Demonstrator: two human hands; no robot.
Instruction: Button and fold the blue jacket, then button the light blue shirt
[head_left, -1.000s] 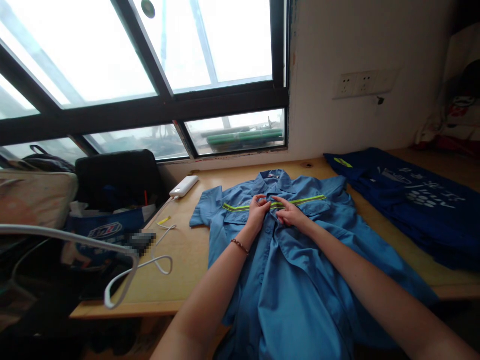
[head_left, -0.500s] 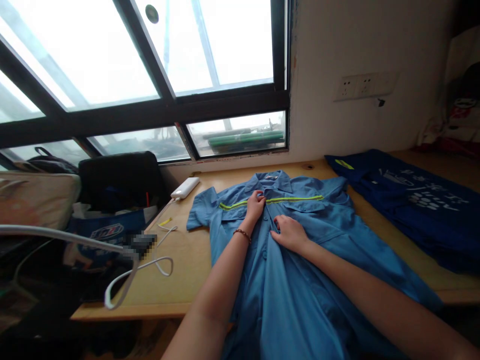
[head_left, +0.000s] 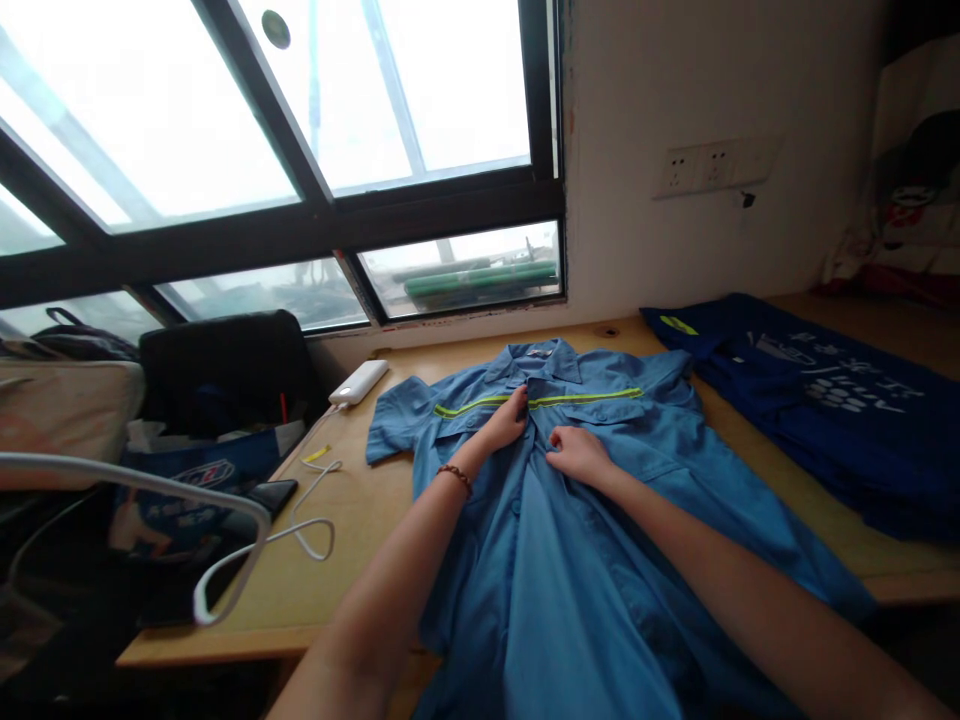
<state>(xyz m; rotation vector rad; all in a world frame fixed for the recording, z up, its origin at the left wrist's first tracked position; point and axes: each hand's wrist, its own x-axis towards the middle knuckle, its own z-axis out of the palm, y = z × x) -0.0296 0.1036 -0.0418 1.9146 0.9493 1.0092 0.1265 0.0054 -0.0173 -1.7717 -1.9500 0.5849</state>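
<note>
A light blue short-sleeved work shirt (head_left: 592,560) with a yellow-green chest stripe lies spread front side up, collar away from me and its lower part hanging over the near table edge. My left hand (head_left: 508,420) has its fingers closed on the front placket, at the gap in the stripe just below the collar. A little lower and to the right, my right hand (head_left: 579,453) pinches the shirt's front edge. The cloth rises in folds below both hands. Fingertips of both hands are partly hidden.
On the wooden table (head_left: 337,520) lie a white power bank (head_left: 360,382) with a white cable and a dark phone (head_left: 274,493). A dark blue printed shirt (head_left: 817,400) lies right. Bags and a black chair (head_left: 225,360) stand left; wall sockets (head_left: 716,165) are behind.
My left hand has turned, its wrist moving left, while still at the placket. The right hand's fingers have drawn closer together on the shirt edge. The view has shifted slightly right.
</note>
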